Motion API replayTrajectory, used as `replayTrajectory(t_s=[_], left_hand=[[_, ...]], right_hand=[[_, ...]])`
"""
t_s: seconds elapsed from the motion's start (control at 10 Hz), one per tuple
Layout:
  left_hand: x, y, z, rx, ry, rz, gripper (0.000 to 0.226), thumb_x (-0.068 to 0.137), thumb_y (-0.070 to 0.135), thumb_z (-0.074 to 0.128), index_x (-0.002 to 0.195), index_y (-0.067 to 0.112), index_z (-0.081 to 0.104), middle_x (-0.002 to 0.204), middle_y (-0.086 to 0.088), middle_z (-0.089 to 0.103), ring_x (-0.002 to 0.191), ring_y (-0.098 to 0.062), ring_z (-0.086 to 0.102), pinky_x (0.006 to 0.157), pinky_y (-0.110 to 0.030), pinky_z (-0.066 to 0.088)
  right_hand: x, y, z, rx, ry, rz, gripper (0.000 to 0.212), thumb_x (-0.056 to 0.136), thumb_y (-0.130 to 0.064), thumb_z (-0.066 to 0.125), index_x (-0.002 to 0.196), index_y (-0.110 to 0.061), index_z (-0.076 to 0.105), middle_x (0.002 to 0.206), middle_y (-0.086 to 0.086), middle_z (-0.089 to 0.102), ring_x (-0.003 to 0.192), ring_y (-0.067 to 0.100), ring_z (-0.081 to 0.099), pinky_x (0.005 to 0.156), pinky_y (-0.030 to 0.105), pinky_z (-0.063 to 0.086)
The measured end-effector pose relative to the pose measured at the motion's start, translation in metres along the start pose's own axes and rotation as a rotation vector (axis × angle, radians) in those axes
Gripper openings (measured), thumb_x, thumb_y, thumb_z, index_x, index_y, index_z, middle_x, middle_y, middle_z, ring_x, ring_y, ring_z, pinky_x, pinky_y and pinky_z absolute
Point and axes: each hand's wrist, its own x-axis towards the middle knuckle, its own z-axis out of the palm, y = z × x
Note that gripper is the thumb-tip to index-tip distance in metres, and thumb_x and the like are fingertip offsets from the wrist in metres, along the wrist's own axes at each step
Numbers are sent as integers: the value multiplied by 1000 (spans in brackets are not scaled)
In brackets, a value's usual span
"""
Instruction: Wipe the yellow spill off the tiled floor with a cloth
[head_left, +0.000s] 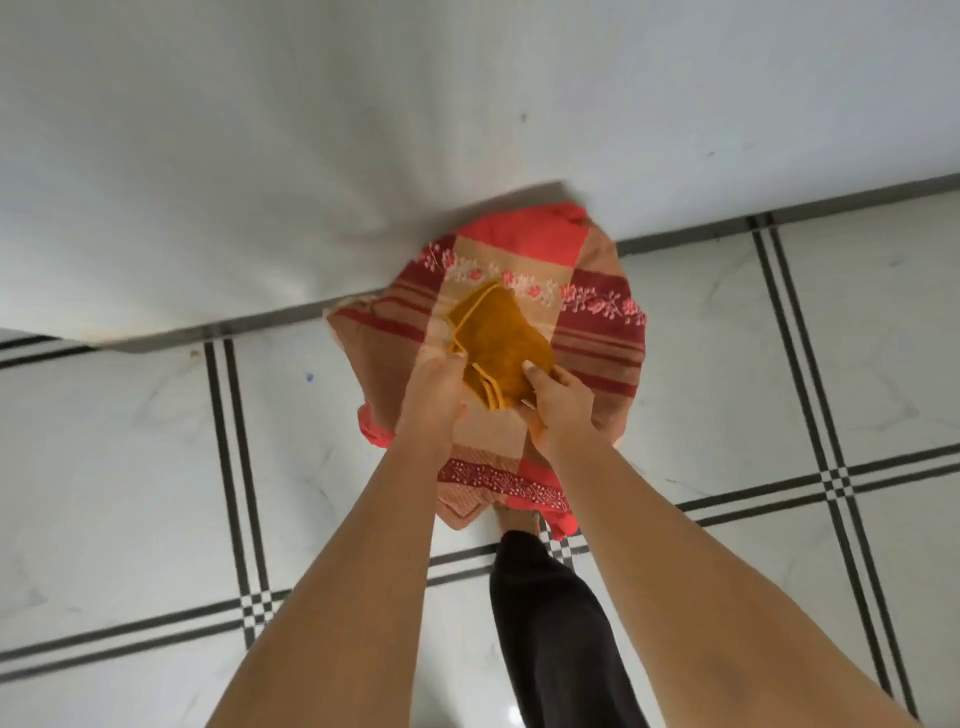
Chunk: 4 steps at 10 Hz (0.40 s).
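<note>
You hold a folded mustard-yellow cloth (500, 332) in both hands, out in front of you at the centre of the view, above the floor rather than on it. Your left hand (434, 387) grips the near left edge of the cloth, its fingers curled down over the stacked, stitched edges. Your right hand (560, 406) pinches the near right corner, with the thumb lying on top of the cloth and the other fingers tucked underneath. Both hands are closed on the cloth and sit close together, with only the near point of the fold between them. Directly beneath the cloth and your hands is a red, beige and maroon striped patterned fabric (597, 332) with a band of pale floral embroidery. Its far edge reaches the foot of the white wall (260, 130), and you cannot tell from this view whether it lies on the floor or hangs from you. The white tiled floor (130, 467), crossed by paired black lines, spreads out to the left, right and near side of the fabric. At the near edge of the fabric a bare foot (519, 519) stands on the tiles, and a black trouser leg (550, 634) runs from it towards you between your two forearms.
</note>
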Motion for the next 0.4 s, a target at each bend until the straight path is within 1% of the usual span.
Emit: replayTrajectory(t_s=[0.1, 0.2, 0.3, 0.4], left_hand=[[18, -31, 19, -15, 19, -145, 24, 95, 32, 45, 112, 18, 53, 115, -7, 57, 105, -25, 54, 89, -37, 49], [6, -41, 25, -103, -24, -216, 37, 96, 24, 43, 129, 8, 48, 131, -13, 51, 114, -26, 50, 94, -38, 42], [-26, -30, 17, -151, -11, -242, 40, 97, 27, 42, 133, 10, 44, 128, -6, 52, 112, -21, 50, 95, -37, 42], [-79, -11, -6, -242, 16, -185, 28, 97, 27, 41, 119, 12, 49, 115, -4, 55, 103, -20, 52, 86, -35, 44]], right_hand=[[31, 21, -16, -94, 100, 60, 39, 88, -16, 64, 125, -9, 55, 109, 5, 62, 101, 27, 60, 93, 46, 50], [26, 20, -26, -173, 101, 58, 40, 89, -23, 62, 127, -14, 53, 100, -4, 57, 101, 22, 56, 97, 41, 47], [-3, 8, -31, -252, 91, 37, 38, 88, -23, 64, 124, -14, 55, 87, -6, 53, 104, 25, 55, 89, 35, 48], [-65, -7, -27, -331, 19, 17, 19, 89, -20, 61, 107, -14, 62, 96, 6, 59, 110, 34, 55, 92, 38, 48]])
